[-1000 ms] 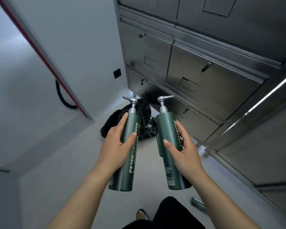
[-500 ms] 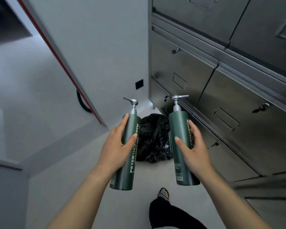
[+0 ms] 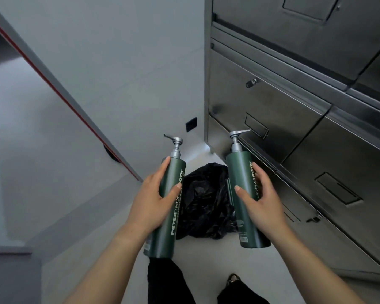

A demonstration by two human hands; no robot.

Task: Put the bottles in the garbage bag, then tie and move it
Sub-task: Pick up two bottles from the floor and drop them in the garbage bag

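I hold two tall dark green pump bottles upright in front of me. My left hand [image 3: 150,199] grips the left bottle [image 3: 170,224] around its middle. My right hand [image 3: 262,204] grips the right bottle [image 3: 242,189] the same way. Both have silver pump heads and white lettering down the side. Between and below the bottles, a crumpled black garbage bag [image 3: 203,200] lies on the pale floor, partly hidden by both bottles. I cannot see whether its mouth is open.
Stainless steel cabinets [image 3: 294,128] with locks and label holders fill the right side, close to the bag. A grey wall with a red-edged sloping panel [image 3: 59,93] stands on the left. My legs in black trousers and one shoe [image 3: 233,279] show at the bottom.
The view has closed in on the bag, which now sits lower and nearer, directly between the bottles. Both hands keep the same grip. The cabinets have shifted to the right.
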